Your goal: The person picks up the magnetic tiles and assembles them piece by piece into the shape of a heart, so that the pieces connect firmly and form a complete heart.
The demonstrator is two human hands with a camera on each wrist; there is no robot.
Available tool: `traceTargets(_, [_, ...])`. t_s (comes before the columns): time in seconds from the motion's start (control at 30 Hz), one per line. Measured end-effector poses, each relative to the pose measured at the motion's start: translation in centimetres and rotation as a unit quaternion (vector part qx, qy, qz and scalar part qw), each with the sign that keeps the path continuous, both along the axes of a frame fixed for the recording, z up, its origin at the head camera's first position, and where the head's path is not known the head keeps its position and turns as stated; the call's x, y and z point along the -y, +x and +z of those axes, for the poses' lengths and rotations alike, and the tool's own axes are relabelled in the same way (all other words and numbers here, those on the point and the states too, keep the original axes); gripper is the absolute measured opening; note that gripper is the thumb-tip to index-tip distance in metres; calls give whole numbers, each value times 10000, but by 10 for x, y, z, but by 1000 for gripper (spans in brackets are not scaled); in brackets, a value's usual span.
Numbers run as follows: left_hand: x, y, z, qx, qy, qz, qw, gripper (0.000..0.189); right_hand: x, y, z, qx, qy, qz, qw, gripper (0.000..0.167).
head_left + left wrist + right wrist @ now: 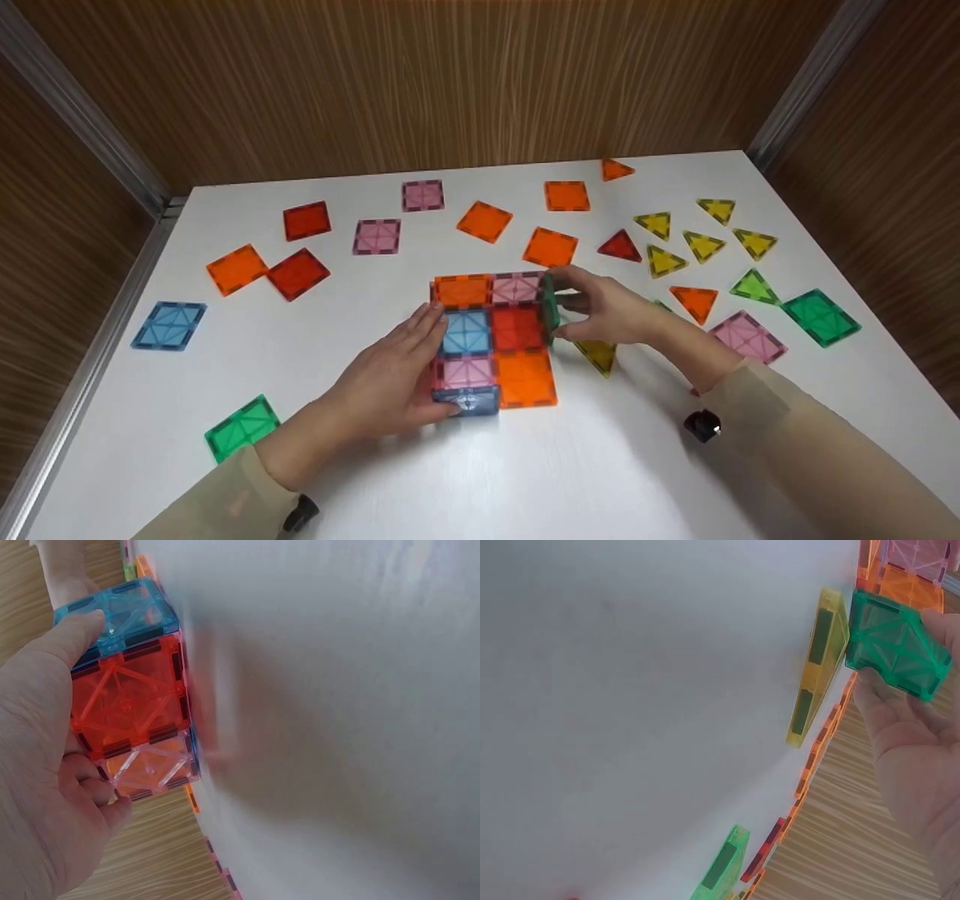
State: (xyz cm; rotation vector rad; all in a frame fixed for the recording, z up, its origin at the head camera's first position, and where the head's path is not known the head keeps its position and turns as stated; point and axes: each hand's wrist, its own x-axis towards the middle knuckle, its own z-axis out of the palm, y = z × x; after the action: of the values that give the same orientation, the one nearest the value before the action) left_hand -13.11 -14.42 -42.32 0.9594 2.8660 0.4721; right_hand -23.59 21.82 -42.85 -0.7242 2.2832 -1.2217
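Observation:
A block built of clear coloured magnetic tiles (466, 330) stands mid-table, with orange, pink, blue and red squares seen from above. My left hand (382, 375) grips its left side, the thumb on the blue front tile (139, 611) and the fingers toward the back. Along that side stand a red square tile (127, 701) and a pink square tile (150, 769). An orange tile (527, 379) lies at the block's front right. My right hand (611, 307) pinches an upright green square tile (900, 645) at the block's right side, close to the red and pink tiles.
A yellow triangle (598, 356) lies just right of the block, below my right hand. Several triangles and a pink square (748, 337) spread over the right side. Loose orange (484, 221), red (307, 220) and pink squares lie behind and left. Wood-grain panels (450, 82) enclose the table.

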Motion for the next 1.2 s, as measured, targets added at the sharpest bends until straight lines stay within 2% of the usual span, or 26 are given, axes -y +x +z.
traceTargets(0.17, [-1,0,0,-5,-33,32,10000,112,-5,-2,3,43,3,144,9999,89])
traceTargets(0.3, [-1,0,-1,-73,-7,15,10000,112,-13,-9,13,-30,-18,90,10000,88])
traceTargets(0.43, [-2,0,0,-79,26,6,10000,111,-21,-29,20,-665,228,-415,9967,72])
traceTargets(0.53, [-1,0,-1,-76,47,5,10000,110,-19,-47,18,-1215,715,-871,9862,65])
traceTargets(0.6, [0,0,-2,-67,65,-4,10000,110,-14,-57,14,-1333,1154,-1162,9774,65])
traceTargets(0.73, [1,0,-2,-27,112,-20,9999,110,1,-74,9,-1022,1885,-1586,9638,73])
traceTargets(0.87, [1,-1,-3,12,112,-12,9999,110,13,-89,6,-546,2261,-1802,9557,81])
traceTargets(1.0, [2,-1,-4,9,80,-7,10000,110,18,-98,3,-302,2407,-1806,9532,86])
traceTargets(1.2, [2,-1,-4,-36,82,-13,10000,109,18,-102,-3,-438,2471,-1570,9552,91])
